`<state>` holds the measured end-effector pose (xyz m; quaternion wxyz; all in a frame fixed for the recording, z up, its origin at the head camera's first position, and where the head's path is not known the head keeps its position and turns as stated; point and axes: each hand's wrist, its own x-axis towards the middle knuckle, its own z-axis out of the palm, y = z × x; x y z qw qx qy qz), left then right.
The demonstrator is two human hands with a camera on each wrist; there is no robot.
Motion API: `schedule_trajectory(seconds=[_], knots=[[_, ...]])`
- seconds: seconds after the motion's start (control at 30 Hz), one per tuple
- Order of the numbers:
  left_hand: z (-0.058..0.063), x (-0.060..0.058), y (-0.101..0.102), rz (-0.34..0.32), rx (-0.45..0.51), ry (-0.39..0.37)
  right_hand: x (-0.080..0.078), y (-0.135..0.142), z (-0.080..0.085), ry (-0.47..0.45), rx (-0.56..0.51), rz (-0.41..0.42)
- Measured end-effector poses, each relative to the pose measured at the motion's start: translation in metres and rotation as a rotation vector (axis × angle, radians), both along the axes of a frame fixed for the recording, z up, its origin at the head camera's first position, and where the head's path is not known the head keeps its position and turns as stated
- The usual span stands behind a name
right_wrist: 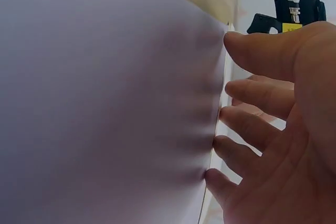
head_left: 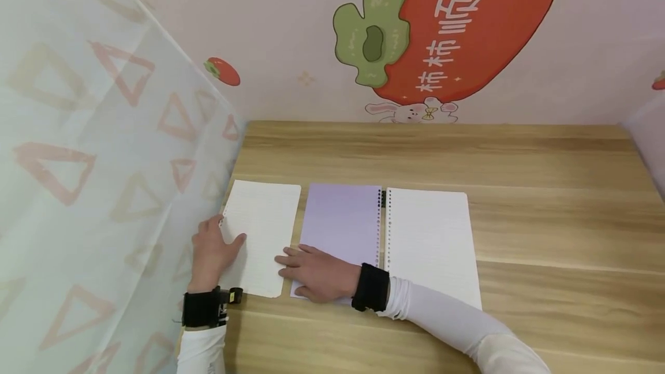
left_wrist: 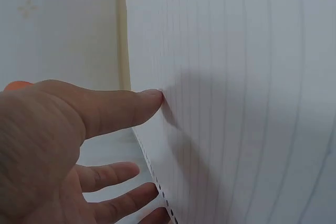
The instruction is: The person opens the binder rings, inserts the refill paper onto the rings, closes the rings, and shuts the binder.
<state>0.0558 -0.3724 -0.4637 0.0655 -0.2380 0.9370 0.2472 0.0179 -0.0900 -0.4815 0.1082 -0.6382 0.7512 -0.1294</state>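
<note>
On the wooden table's left side lies a white lined loose-leaf pad (head_left: pixel 265 218), its punched holes along the left edge. My left hand (head_left: pixel 213 253) is at that edge: the straight thumb (left_wrist: pixel 134 106) touches the lined page, while the other fingers reach the holes. Over the lower part of a purple cover sheet (head_left: pixel 340 212) spreads my right hand (head_left: pixel 324 273). Its fingertips line up along the sheet's left edge in the right wrist view, fingers apart and nearly straight. The purple sheet's holes run down its right side, with part of a dark binding strip (head_left: pixel 384 198) showing.
Right of the purple sheet lies white lined paper (head_left: pixel 431 229) with holes on its left side, partly covered by the right forearm. The wooden table (head_left: pixel 561 218) extends to the right. A patterned curtain (head_left: pixel 119 189) hangs close by the left hand; a printed wall (head_left: pixel 291 45) stands behind.
</note>
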Motion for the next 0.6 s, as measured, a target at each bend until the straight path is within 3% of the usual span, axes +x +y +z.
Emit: schedule_trajectory(seconds=[0.33,0.5,0.6], knots=[[0.0,-0.001,-0.007,0.04,0.029,0.025,0.003,-0.001,0.0,-0.011,0.027,-0.033],[0.002,-0.001,-0.019,0.027,0.066,-0.013,0.005,0.0,0.003,-0.015,0.038,-0.053],[0.003,-0.003,-0.03,-0.017,0.084,-0.041,0.005,0.001,0.004,-0.017,0.041,-0.063]])
